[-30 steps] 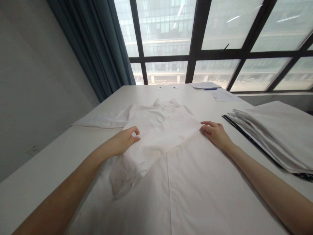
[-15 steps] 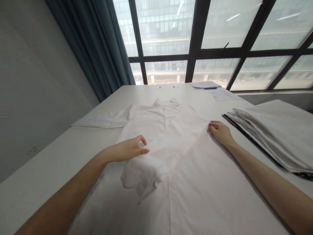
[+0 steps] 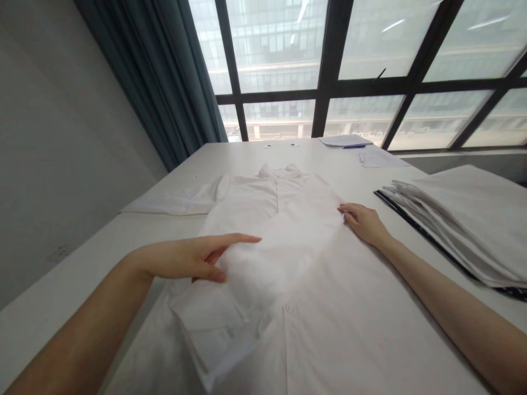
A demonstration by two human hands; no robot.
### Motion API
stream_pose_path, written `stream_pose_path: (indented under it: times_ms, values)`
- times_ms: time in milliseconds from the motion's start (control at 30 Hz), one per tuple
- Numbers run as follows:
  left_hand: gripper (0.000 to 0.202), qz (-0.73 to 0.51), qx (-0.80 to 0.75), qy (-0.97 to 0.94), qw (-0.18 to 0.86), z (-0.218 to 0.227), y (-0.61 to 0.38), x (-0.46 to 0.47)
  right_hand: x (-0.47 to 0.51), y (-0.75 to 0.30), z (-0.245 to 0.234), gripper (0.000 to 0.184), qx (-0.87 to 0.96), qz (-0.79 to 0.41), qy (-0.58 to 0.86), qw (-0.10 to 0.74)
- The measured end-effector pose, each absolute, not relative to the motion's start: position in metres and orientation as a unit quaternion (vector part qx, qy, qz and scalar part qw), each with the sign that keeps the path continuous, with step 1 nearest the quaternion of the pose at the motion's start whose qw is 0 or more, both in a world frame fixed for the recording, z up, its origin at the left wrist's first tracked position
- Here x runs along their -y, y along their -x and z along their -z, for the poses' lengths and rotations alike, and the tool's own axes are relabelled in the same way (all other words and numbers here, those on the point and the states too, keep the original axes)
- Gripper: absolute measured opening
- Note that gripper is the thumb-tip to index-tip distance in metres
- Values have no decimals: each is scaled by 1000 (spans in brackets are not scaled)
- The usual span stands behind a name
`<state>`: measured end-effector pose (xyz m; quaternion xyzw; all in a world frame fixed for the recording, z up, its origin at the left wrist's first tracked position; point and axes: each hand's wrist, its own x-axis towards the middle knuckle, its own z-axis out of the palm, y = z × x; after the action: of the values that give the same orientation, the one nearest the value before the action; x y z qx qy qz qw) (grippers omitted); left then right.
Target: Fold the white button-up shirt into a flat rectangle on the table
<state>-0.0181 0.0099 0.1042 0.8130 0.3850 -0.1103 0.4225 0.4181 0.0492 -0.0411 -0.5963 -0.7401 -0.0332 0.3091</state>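
Note:
A white button-up shirt [image 3: 349, 307] lies spread on the white table, its collar at the far end. One sleeve [image 3: 177, 200] stretches out to the left; the other is folded across the chest, and its cuff [image 3: 214, 334] hangs in loose folds near the front. My left hand [image 3: 193, 258] rests against this folded sleeve with thumb and index finger spread apart; its other fingers are partly hidden. At the shirt's right edge, below the shoulder, my right hand [image 3: 364, 222] touches the cloth with fingers extended and the thumb a little apart.
A stack of folded white cloth [image 3: 473, 219] on a black-edged base takes up the table's right side. Papers [image 3: 346, 141] and a blue pen [image 3: 354, 146] lie at the far right. A blue curtain [image 3: 164, 82] and windows stand behind the table [image 3: 247, 152].
My left hand has moved left and its fingers have spread. The folded sleeve's cuff has shifted left and toward me, opening out. My right hand has slid slightly left along the shirt's edge.

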Motion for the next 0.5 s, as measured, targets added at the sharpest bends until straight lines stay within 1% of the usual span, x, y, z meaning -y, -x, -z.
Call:
stream_pose_path:
  times_ms: [67, 100, 133, 233, 267, 333, 433, 500]
  values:
    - [77, 174, -433, -774, 428, -101, 19, -9, -50, -419, 43, 31, 741, 33, 596, 308]
    - [74, 193, -457, -760, 419, -99, 18, -9, -51, -419, 43, 32, 742, 34, 595, 308]
    - [67, 197, -477, -763, 389, -97, 17, -8, -51, -420, 43, 32, 743, 35, 593, 309]
    - [31, 151, -503, -821, 223, -91, 5, 2, -51, -420, 42, 33, 746, 40, 589, 309]
    - [26, 132, -499, -839, 170, -90, -2, 8, -50, -420, 42, 33, 747, 41, 587, 310]
    - [28, 120, -474, -865, 112, -87, -19, 24, -50, -419, 41, 34, 750, 43, 582, 310]
    - [29, 147, -404, -898, 89, -78, -45, 52, -50, -419, 41, 35, 755, 45, 575, 310]
    - [27, 163, -389, -903, 76, -69, -57, 67, -49, -418, 40, 36, 760, 45, 569, 310]
